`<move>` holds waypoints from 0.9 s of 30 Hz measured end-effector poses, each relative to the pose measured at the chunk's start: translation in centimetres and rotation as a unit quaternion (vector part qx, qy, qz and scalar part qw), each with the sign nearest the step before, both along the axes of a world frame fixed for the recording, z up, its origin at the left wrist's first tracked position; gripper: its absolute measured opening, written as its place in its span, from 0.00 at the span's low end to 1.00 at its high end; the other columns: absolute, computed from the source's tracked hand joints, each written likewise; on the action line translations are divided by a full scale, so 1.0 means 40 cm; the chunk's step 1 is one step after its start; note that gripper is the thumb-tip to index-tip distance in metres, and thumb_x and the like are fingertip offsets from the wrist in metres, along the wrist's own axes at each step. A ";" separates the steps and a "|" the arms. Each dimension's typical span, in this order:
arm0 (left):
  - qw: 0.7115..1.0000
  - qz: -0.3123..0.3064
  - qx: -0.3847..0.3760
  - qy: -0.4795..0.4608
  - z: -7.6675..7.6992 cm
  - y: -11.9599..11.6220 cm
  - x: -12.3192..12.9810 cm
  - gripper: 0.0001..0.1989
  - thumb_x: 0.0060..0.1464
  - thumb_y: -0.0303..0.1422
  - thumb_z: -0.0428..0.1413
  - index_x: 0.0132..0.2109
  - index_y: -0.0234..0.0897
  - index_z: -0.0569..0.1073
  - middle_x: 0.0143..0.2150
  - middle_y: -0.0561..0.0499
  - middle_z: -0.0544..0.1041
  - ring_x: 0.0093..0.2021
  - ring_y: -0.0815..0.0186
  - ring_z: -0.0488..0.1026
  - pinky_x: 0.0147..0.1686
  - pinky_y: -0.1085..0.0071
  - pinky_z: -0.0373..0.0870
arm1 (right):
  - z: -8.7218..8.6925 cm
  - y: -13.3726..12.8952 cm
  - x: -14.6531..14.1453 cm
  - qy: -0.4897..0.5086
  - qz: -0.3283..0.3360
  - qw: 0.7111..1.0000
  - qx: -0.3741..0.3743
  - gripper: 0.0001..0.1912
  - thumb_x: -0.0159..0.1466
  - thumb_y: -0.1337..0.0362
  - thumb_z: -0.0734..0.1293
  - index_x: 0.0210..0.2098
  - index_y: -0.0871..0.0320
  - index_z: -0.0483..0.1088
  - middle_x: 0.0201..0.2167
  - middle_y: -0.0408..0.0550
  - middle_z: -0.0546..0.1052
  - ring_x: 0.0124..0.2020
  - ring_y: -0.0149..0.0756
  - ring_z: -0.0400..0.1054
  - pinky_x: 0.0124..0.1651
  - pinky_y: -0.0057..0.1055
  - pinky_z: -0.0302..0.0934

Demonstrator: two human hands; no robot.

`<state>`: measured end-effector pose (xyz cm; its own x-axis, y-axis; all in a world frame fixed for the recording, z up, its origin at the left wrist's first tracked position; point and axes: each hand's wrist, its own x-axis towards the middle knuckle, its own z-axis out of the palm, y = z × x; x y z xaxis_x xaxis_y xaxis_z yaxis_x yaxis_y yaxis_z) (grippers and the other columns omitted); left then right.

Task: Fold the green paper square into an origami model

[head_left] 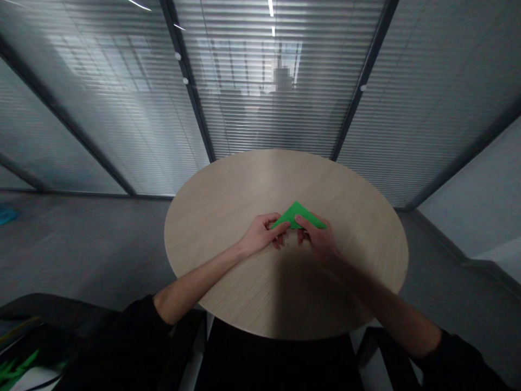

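A green sheet of paper (pixel 298 210), folded into a triangle with its peak pointing away from me, is held over the middle of the table. My left hand (pixel 265 231) pinches its left corner, thumb on top and fingers beneath. At the right side my right hand (pixel 319 234) grips it the same way, with the thumb pressed on the paper near its lower edge. Some fingers of both hands are partly hidden under the paper.
The round wooden table (pixel 228 195) stands before a glass wall with closed blinds (pixel 277 119). Dark chair parts (pixel 191 336) flank me. Green and white items (pixel 32 369) lie at the lower left. Something blue (pixel 7 215) is on the grey floor (pixel 101 244).
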<state>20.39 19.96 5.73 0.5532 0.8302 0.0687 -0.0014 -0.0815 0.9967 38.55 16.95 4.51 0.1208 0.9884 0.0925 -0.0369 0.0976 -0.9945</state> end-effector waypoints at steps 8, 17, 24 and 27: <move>1.000 0.004 -0.011 -0.008 0.008 -0.002 0.009 0.21 0.53 0.47 0.66 0.38 0.32 0.74 0.26 0.52 0.75 0.23 0.72 0.72 0.24 0.76 0.73 | 0.017 -0.017 -0.008 -0.075 0.018 0.996 0.053 0.19 0.62 0.49 0.71 0.22 0.54 0.71 0.17 0.40 0.69 0.19 0.31 0.62 0.24 0.30 0.57; 0.999 -0.003 -0.030 0.022 -0.002 0.003 0.006 0.11 0.53 0.36 0.65 0.34 0.31 0.75 0.24 0.53 0.74 0.22 0.72 0.72 0.23 0.76 0.73 | 0.018 -0.016 -0.008 -0.093 0.008 0.995 0.048 0.20 0.61 0.49 0.72 0.20 0.54 0.67 0.16 0.40 0.68 0.19 0.31 0.61 0.23 0.30 0.54; 0.998 0.016 -0.034 0.040 0.011 -0.006 0.010 0.05 0.54 0.27 0.61 0.31 0.32 0.75 0.21 0.56 0.72 0.21 0.72 0.70 0.23 0.76 0.73 | 0.032 -0.028 -0.009 -0.108 0.000 0.992 0.058 0.21 0.61 0.51 0.72 0.19 0.54 0.66 0.16 0.40 0.68 0.19 0.31 0.60 0.23 0.30 0.54; 0.998 0.026 -0.040 0.044 0.012 -0.005 0.010 0.04 0.53 0.27 0.60 0.31 0.31 0.75 0.21 0.56 0.72 0.21 0.73 0.69 0.23 0.76 0.72 | 0.033 -0.028 -0.007 -0.112 -0.007 0.992 0.063 0.21 0.61 0.51 0.71 0.19 0.54 0.67 0.15 0.40 0.67 0.19 0.30 0.60 0.23 0.29 0.54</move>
